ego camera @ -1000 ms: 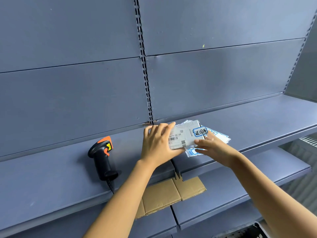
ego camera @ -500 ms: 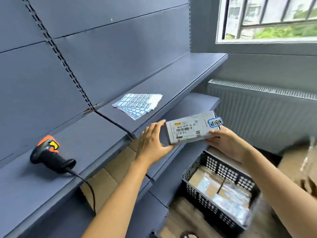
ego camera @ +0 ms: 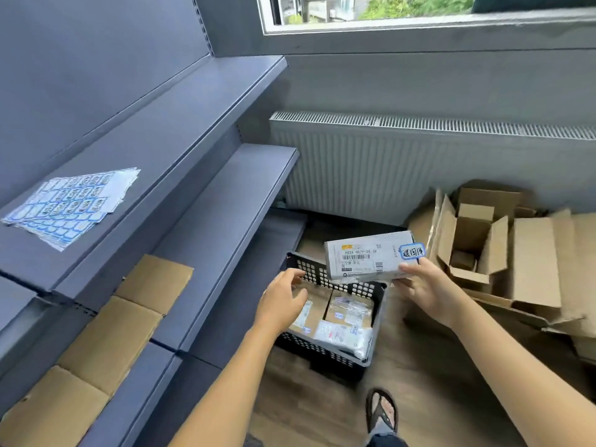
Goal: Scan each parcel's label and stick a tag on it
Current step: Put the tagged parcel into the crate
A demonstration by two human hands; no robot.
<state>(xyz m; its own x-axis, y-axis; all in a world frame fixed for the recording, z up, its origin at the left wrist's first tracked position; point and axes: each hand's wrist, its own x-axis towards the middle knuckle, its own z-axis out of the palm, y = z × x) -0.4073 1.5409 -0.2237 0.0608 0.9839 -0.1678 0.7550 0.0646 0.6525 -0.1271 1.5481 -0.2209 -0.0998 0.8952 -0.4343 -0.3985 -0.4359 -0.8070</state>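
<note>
Above the floor crate (ego camera: 377, 321), right hand (ego camera: 429, 290) grips the tagged parcel (ego camera: 367, 256); left hand (ego camera: 283, 301) hovers, seemingly empty.

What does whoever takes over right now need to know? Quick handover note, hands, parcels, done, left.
Right hand: holds the white parcel by its lower right edge, above the black crate.
Left hand: open, empty, over the crate's near left side.
Done: this parcel already carries a blue tag beside its printed label.
Crate: several parcels inside, some showing small blue tags; I cannot tell whether all do.
Tag sheets: on the upper shelf, left.
Scanner: out of view.
Left: probably set this parcel down, then scan and tag any untagged ones.
</note>
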